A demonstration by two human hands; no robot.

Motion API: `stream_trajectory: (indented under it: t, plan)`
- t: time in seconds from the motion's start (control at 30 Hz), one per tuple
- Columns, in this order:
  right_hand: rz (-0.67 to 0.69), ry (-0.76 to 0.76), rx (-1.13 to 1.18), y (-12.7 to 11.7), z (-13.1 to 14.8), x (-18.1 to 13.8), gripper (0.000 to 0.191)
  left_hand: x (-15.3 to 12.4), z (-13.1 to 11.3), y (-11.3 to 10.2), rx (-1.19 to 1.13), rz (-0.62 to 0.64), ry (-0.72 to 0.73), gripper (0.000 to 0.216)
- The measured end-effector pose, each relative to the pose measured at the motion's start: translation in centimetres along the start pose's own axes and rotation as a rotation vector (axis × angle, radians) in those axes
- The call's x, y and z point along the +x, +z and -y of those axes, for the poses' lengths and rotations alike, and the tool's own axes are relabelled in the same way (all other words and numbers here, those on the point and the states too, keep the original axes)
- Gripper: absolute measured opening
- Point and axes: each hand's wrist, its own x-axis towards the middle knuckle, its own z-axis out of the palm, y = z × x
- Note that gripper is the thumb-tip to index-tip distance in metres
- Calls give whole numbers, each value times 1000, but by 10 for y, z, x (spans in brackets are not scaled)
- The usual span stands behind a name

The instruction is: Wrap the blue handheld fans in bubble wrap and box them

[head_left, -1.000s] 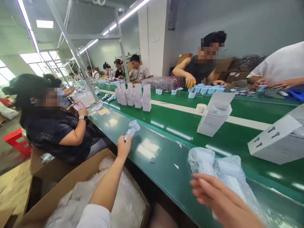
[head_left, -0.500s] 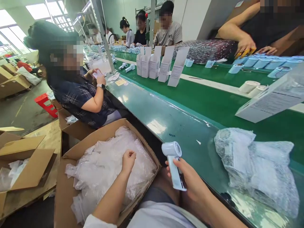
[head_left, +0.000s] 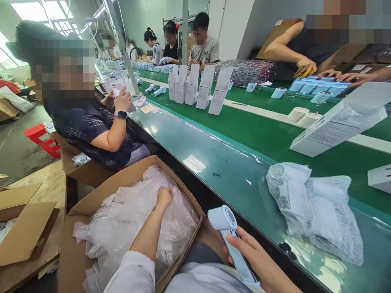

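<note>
My right hand (head_left: 249, 250) is closed around the handle of a light blue handheld fan (head_left: 221, 218), its round head pointing up and left. My left hand (head_left: 165, 197) is over an open carton (head_left: 69, 240) heaped with clear bubble-wrap bags (head_left: 128, 219). Its fingers are curled together against the bags and seem to pinch one; the fingertips are partly hidden. On the bench at the right lie bubble-wrapped packages (head_left: 317, 211), apart from both hands.
White boxes (head_left: 220, 97) stand with flaps up on the green conveyor (head_left: 259, 122). A tilted white box (head_left: 332, 122) holds bubble wrap. A co-worker (head_left: 100, 130) sits at the left, holding something pale. Across the belt, another person's hands (head_left: 305, 67) touch blue parts. Further cartons (head_left: 33, 232) lie at left.
My left hand has come down onto the bags. The fan in my right hand has shifted slightly lower and tilted. The view has turned a little to the right.
</note>
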Motion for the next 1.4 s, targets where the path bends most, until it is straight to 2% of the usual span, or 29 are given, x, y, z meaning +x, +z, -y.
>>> stream_trajectory:
  t: [0.07,0.17,0.23,0.33,0.4,0.43,0.53,0.67,0.73,0.83,0.97,1.07,1.2,1.3,1.4]
  plan:
    - [4,12,6,2,-2,3,46,-13,-5,-19,-12,-56,139,3]
    - [42,14,8,9,0,5,41,-40,-14,-44,-129,-113,334,6]
    - [75,9,10,15,2,5,39,-58,-20,-52,-221,-155,366,7]
    - [133,-23,40,21,4,2,35,-79,-25,-51,-508,-181,241,27]
    - [176,-19,83,24,5,1,34,-85,-22,-47,-689,-134,123,42]
    - [186,-12,115,24,5,0,34,-84,-18,-46,-705,-106,76,43]
    - [181,13,217,20,5,-3,37,-73,3,-50,-564,-100,5,39]
    - [146,21,262,9,3,-7,38,-65,32,-59,-331,-204,-13,26]
    - [137,28,254,5,-1,-7,37,-71,36,-49,-213,-224,14,18]
    - [122,38,233,5,-7,-5,34,-83,25,-9,-69,-126,77,9]
    - [131,29,194,14,-13,-2,33,-81,2,53,91,-3,92,24]
    - [156,9,155,16,-13,-4,33,-73,-1,75,159,26,54,30]
    - [179,-2,72,3,-12,-8,35,-70,10,72,131,64,46,6]
    - [239,-6,-2,-5,-11,-7,37,-75,11,56,47,71,94,11]
    - [352,7,-58,0,-8,1,43,-88,1,30,-57,94,164,12]
